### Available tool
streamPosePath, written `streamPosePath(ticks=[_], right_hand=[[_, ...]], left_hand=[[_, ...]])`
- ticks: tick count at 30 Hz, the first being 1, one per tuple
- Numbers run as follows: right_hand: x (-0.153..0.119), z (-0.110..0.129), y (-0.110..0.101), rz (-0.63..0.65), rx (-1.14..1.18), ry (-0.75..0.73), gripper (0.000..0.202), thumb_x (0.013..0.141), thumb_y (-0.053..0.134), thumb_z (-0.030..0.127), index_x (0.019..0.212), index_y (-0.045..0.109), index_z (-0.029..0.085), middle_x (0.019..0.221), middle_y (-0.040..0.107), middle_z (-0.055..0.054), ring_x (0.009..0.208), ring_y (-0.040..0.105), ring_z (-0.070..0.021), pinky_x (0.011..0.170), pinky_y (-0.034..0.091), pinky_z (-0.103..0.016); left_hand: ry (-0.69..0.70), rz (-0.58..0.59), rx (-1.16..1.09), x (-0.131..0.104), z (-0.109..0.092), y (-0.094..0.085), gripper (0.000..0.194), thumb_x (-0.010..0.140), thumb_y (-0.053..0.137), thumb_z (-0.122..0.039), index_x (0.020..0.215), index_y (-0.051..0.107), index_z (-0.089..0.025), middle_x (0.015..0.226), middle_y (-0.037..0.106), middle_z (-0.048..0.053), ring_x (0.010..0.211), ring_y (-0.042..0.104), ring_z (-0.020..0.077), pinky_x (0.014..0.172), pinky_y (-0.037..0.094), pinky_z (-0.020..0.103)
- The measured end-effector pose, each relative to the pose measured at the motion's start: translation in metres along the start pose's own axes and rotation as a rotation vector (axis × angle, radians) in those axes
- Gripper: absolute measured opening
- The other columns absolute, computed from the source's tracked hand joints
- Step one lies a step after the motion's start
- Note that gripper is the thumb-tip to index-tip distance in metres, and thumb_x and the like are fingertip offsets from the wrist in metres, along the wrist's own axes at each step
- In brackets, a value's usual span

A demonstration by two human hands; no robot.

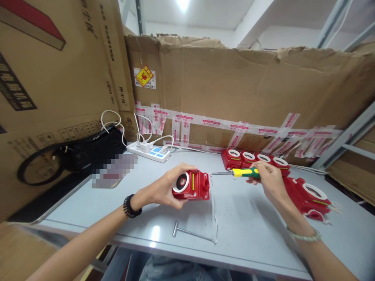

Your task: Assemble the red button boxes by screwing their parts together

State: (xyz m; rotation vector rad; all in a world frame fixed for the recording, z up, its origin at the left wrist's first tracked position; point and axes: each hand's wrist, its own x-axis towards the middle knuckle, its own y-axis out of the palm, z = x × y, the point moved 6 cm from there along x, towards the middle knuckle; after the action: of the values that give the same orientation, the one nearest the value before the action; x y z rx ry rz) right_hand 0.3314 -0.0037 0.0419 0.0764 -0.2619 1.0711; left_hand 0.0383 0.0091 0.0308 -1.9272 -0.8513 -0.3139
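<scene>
My left hand [165, 187] is wrapped round a red housing [199, 185] with a white ring round a dark round opening and a yellow label strip. Screws show at its corners, and it is held tilted above the table. In my right hand [268, 177] is a screwdriver [245, 173] with a yellow and green handle. Its shaft points left, and the tip is close to the right side of the red housing; whether they touch I cannot tell. A white cord [215, 214] runs down below the housing. On the table in front lies a T-handle wrench [195, 234].
Several similar red housings [249, 162] stand in a row at the back right, and a larger one [304, 197] lies nearer. A white power strip [149, 151] with cables is at the back left, beside a black bag [93, 150]. Cardboard [234, 89] walls the back.
</scene>
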Motion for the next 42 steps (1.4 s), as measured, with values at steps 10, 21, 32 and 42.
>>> streamPosePath(ticks=[10, 21, 32, 42], right_hand=[[-0.002, -0.004, 0.005, 0.022, 0.007, 0.014, 0.010, 0.062, 0.054, 0.029, 0.058, 0.054, 0.020, 0.038, 0.050, 0.006, 0.030, 0.043, -0.0085, 0.038, 0.048, -0.025], [-0.012, -0.001, 0.010, 0.075, 0.031, 0.048, 0.013, 0.064, 0.056, 0.031, 0.061, 0.055, 0.018, 0.042, 0.050, 0.007, 0.031, 0.042, -0.0056, 0.042, 0.052, -0.025], [-0.014, -0.006, 0.014, 0.138, 0.030, 0.086, 0.015, 0.066, 0.057, 0.032, 0.063, 0.055, 0.018, 0.043, 0.052, 0.006, 0.032, 0.042, -0.0058, 0.044, 0.052, -0.026], [-0.017, -0.005, 0.017, 0.122, 0.030, 0.102, 0.015, 0.063, 0.058, 0.033, 0.060, 0.055, 0.018, 0.041, 0.051, 0.006, 0.030, 0.041, -0.0061, 0.044, 0.053, -0.028]], left_hand=[[-0.003, -0.004, -0.041, 0.000, -0.003, -0.001, 0.081, 0.054, 0.070, -0.018, 0.127, 0.035, -0.022, 0.121, 0.048, 0.009, 0.105, 0.052, 0.0264, 0.092, 0.042, 0.040], [-0.066, -0.060, -0.095, -0.004, 0.004, -0.005, 0.080, 0.054, 0.068, -0.019, 0.127, 0.034, -0.022, 0.124, 0.047, 0.009, 0.110, 0.050, 0.0272, 0.097, 0.039, 0.041], [-0.135, -0.090, -0.202, -0.003, 0.007, -0.007, 0.072, 0.056, 0.068, -0.019, 0.121, 0.035, -0.019, 0.116, 0.051, 0.009, 0.105, 0.052, 0.0263, 0.090, 0.043, 0.039], [-0.144, -0.118, -0.202, -0.003, 0.008, -0.009, 0.072, 0.057, 0.068, -0.021, 0.121, 0.036, -0.021, 0.112, 0.051, 0.008, 0.107, 0.049, 0.0284, 0.087, 0.044, 0.040]])
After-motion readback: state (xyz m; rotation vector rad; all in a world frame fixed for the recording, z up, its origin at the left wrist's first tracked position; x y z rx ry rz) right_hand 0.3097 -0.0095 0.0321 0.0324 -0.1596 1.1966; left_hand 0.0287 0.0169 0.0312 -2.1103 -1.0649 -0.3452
